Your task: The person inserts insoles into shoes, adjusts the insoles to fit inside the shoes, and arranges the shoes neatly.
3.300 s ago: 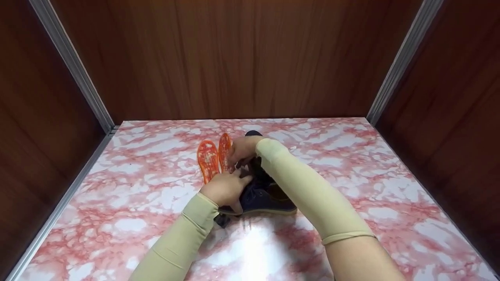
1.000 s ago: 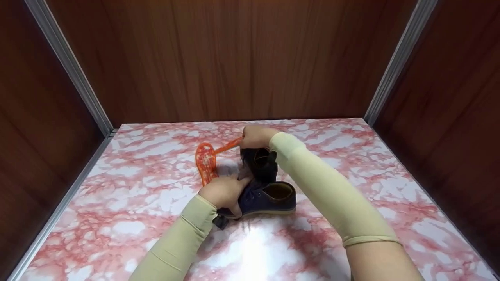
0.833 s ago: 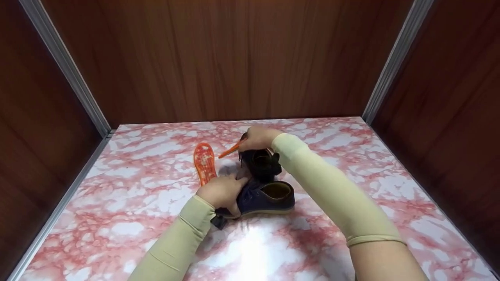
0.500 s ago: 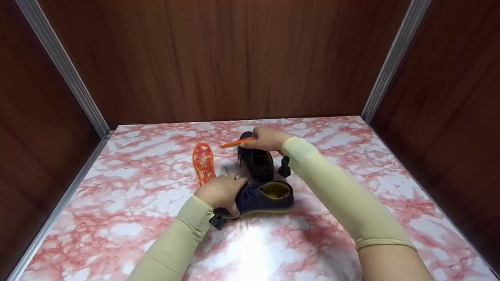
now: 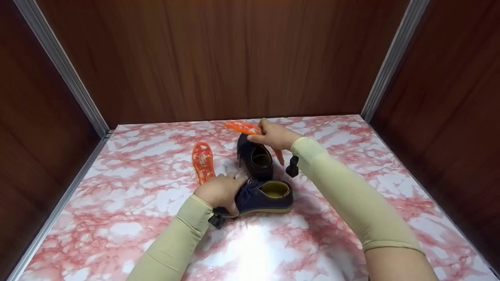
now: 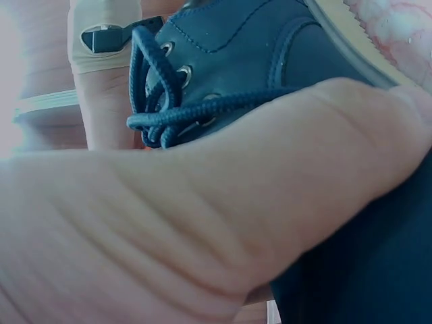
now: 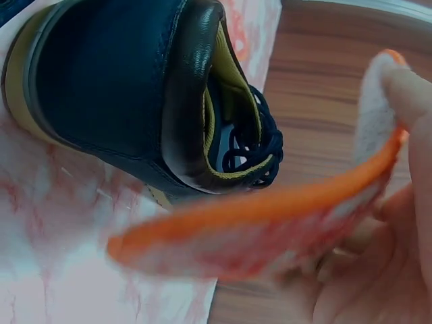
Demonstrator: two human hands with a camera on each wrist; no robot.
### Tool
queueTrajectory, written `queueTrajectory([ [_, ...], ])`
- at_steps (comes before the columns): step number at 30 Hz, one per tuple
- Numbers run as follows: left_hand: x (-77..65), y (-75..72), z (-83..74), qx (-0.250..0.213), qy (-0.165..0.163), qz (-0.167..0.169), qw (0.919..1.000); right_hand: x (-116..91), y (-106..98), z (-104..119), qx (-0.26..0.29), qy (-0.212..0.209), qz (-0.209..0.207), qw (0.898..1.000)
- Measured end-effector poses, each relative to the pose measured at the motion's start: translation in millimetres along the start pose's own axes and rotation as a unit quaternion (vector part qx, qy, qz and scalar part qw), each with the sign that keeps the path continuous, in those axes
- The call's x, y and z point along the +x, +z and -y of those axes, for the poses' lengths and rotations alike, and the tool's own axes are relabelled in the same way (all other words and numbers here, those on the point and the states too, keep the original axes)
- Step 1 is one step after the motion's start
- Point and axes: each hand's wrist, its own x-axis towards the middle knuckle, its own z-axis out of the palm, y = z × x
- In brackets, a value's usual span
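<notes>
In the head view my left hand (image 5: 218, 192) grips the toe end of the near navy lace-up shoe (image 5: 265, 197). Up close in the left wrist view, the thumb (image 6: 324, 142) crosses the shoe's front beside its laces (image 6: 162, 94); the other fingers are mostly hidden. My right hand (image 5: 278, 134) holds a clear insole with an orange rim (image 5: 244, 127) above the far navy shoe (image 5: 254, 156). One end of this insole points left, while the other hangs down behind the palm. In the right wrist view the insole bends across, near the shoe's opening (image 7: 229, 135).
A second orange-rimmed insole (image 5: 203, 160) lies flat on the red-and-white marbled table (image 5: 129, 203), left of the shoes. Brown wood-look panels (image 5: 215, 58) stand behind and at both sides, with grey metal posts in the corners.
My right hand has lifted one insole from beside the other and carried it right, over the far shoe, turning it. My left hand has stayed on the near shoe.
</notes>
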Motion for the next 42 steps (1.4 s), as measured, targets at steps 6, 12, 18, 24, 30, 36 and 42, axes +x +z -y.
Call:
queueTrajectory([
  [6, 1.1, -0.2, -0.4, -0.001, 0.003, -0.001, 1.0000, 0, 3, -7, 0.067, -0.021, -0.048, 0.996],
  [12, -1.0, -1.3, -1.0, -0.005, 0.001, 0.000, 1.0000, 2, 7, -16, 0.182, -0.053, -0.055, 0.980],
  [18, -2.2, -0.3, -0.6, 0.001, -0.006, -0.001, 1.0000, 2, 10, -23, 0.286, -0.049, -0.043, 0.956],
  [24, -1.4, 0.8, -0.5, 0.008, -0.009, 0.009, 0.9999, 2, 14, -25, 0.457, -0.001, -0.057, 0.888],
  [30, -0.8, 1.1, -1.1, 0.010, -0.010, 0.009, 0.9999, -1, 18, -30, 0.419, -0.012, -0.110, 0.901],
  [36, -0.5, -0.4, -2.0, 0.003, -0.010, 0.012, 0.9999, -2, 20, -38, 0.412, -0.032, -0.135, 0.900],
  [42, -0.8, -0.6, -1.5, 0.003, -0.012, 0.009, 0.9999, -5, 17, -45, 0.420, -0.016, -0.120, 0.900],
])
